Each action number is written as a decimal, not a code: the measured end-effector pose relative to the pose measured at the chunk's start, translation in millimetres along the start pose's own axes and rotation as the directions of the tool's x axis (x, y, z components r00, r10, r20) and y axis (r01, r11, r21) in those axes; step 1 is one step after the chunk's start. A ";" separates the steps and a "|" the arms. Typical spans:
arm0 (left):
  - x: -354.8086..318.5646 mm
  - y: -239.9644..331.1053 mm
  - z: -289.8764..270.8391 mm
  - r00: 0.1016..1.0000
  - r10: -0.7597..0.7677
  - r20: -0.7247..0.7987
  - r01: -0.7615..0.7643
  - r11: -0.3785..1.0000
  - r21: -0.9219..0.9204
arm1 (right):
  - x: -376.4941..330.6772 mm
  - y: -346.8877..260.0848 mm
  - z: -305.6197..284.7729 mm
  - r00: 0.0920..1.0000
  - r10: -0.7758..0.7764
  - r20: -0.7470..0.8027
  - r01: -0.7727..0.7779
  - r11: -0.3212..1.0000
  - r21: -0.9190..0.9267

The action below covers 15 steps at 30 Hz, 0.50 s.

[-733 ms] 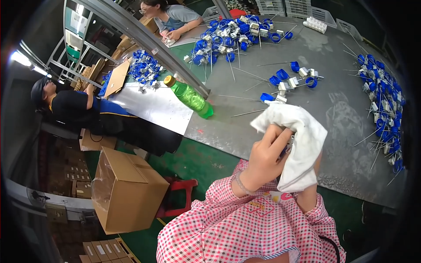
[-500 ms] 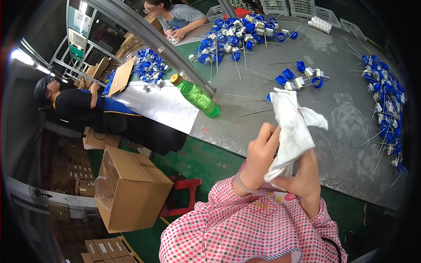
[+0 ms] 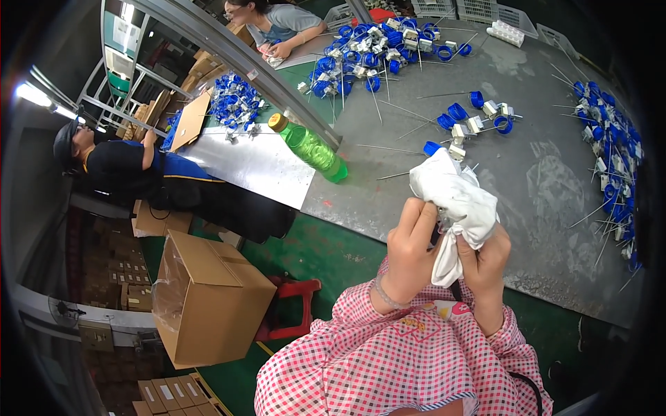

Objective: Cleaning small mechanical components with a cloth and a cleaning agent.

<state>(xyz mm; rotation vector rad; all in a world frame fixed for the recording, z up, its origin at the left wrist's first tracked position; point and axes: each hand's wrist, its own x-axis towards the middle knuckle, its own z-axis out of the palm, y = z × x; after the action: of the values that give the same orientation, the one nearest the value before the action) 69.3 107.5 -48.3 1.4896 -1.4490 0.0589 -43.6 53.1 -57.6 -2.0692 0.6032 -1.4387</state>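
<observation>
I find the cloth bunched between both hands over the bench's near edge. My left hand pinches its left side, fingers nearly closed; my right hand grips its lower right. What lies beneath is mostly hidden. I advise even pressure, fabric clear of the parts.

I have the left hand up, fingers curled — close beside the right hand, thumb extended, its other fingertips hidden from my feed — wrists apart.
</observation>
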 end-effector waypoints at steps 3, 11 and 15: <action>7.5 -7.5 -4.1 0.999 -0.051 -0.009 0.051 0.998 0.025 | 0.4 -1.1 -0.7 0.999 -0.031 0.031 0.032 0.999 -0.021; 9.7 -9.4 -17.3 0.994 -0.078 0.074 0.073 0.995 0.067 | -9.0 12.7 -10.9 0.993 -0.037 0.108 0.034 0.999 0.030; 12.9 -14.8 -19.8 0.970 -0.128 0.209 0.150 0.984 -0.091 | -27.1 26.5 -8.2 0.902 0.423 -0.087 -0.347 0.830 0.437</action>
<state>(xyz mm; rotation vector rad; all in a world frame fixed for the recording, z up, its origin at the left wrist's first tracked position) 95.7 107.7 -39.3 1.5395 -1.4785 -0.2594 -61.7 49.0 -91.7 -1.4003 0.6767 -1.3746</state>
